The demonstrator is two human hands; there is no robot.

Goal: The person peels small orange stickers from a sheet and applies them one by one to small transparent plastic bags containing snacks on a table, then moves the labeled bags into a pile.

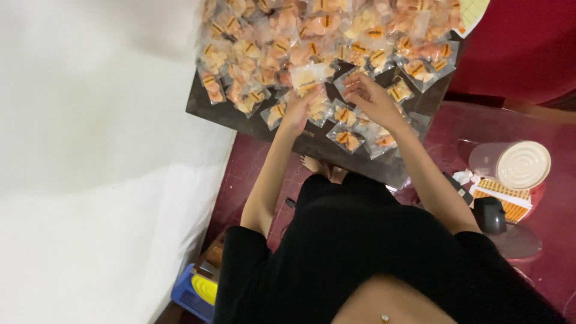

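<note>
A dark low table (pixel 312 144) carries a big heap of small clear packets (pixel 336 36) filled with orange snacks, each with an orange sticker. My left hand (pixel 298 108) holds one packet (pixel 309 77) up at the heap's near edge, fingers closed on its lower end. My right hand (pixel 369 96) reaches in beside it with fingers bent, touching the packets just right of the held one. Several loose packets (pixel 348 139) lie under and between my forearms.
A white cloth surface (pixel 90 150) fills the left side. On the dark red floor at right stand a clear tub with a white lid (pixel 521 164), a sheet of orange stickers (pixel 503 195) and a black object (pixel 489 215). A blue and yellow thing (pixel 195 291) lies bottom left.
</note>
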